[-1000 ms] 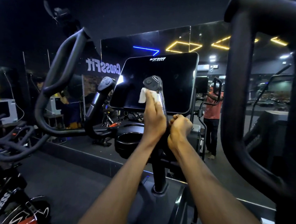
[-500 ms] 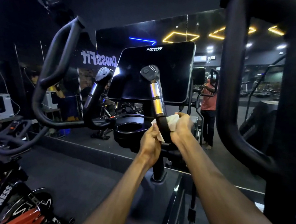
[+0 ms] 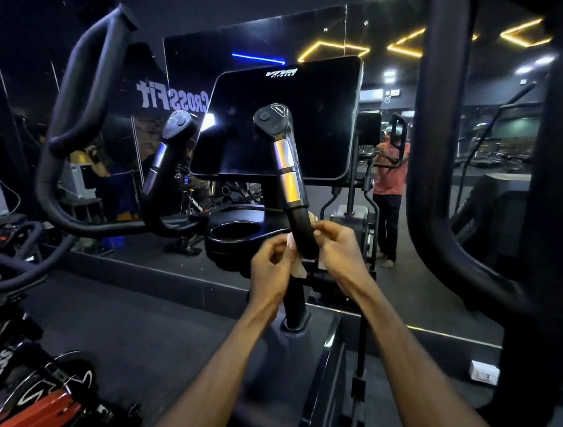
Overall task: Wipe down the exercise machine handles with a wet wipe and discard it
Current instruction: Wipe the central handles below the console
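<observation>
Dim gym lighting and a wall mirror (image 3: pixel 421 206) are seen behind an exercise machine whose dark console screen (image 3: pixel 282 124) is flanked by two short upright handles. Low on the right handle (image 3: pixel 288 179), at its black foam section below the metal sensor bands, a pale wet wipe (image 3: pixel 299 266) is wrapped around the bar. One end of the wipe is pinched by the curled fingers of the left hand (image 3: pixel 269 269), and the other end is pinched by the bent fingers of the right hand (image 3: pixel 336 249), which is pressed against the bar. A cup holder (image 3: pixel 233 234) is seen just left of the hands, and the left handle (image 3: pixel 165 154) is untouched.
</observation>
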Motion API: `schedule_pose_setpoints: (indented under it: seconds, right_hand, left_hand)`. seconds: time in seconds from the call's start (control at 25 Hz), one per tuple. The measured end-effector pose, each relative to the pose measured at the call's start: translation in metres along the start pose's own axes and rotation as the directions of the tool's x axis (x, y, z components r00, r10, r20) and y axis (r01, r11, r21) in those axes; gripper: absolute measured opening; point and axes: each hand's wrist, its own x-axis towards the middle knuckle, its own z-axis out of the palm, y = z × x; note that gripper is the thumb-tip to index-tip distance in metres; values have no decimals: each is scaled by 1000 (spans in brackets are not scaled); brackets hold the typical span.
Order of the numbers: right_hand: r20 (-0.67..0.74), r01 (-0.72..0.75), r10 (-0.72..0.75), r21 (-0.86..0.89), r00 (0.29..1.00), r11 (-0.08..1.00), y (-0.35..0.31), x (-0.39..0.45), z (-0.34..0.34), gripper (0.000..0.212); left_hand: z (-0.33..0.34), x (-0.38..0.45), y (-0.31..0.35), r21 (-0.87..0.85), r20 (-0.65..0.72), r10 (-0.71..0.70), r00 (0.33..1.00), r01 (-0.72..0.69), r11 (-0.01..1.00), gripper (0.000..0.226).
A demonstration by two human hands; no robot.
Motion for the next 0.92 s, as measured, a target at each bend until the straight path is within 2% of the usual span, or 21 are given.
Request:
schedule_pose_setpoints:
  seconds: [0.08,0.16,0.28,0.4,0.52,0.6,0.72,0.84,0.92]
  right_hand:
    - [10,105,-106,-245,994,964,5,-3,-7,39]
    - [84,153,-129,-438,988,886,5,-1,-11,50]
    - [149,145,-74,-551,986,822,2,12,-12,36]
    - [216,214,-92,-652,972,727,3,24,-17,28]
    - [196,186,-75,-647,978,739,10,27,-20,32]
    - [155,144,-57,-641,986,754,12,27,-18,34]
    - [108,137,-89,-615,990,776,17,11,-11,38]
    - [-30,123,-163,-529,986,840,25,-14,-5,21]
    - [-37,122,-163,-509,986,852,27,-21,-5,18]
  left_hand:
    - [-2,-1,1,-79,-107,-34,994,26,997,18]
    - [-4,1,10,-106,-148,-26,989,10,994,24]
    - [-7,12,33,-79,-154,33,987,-46,996,20]
    - [-4,17,60,-112,-70,78,994,-86,990,14]
    - [1,21,76,-51,33,122,992,-120,991,15]
    - [0,22,79,11,62,145,988,-146,989,16]
    - [-2,21,77,13,89,122,989,-123,992,15]
    - [-2,22,76,24,106,133,985,-137,990,14]
    - [0,21,76,17,98,152,984,-154,988,14]
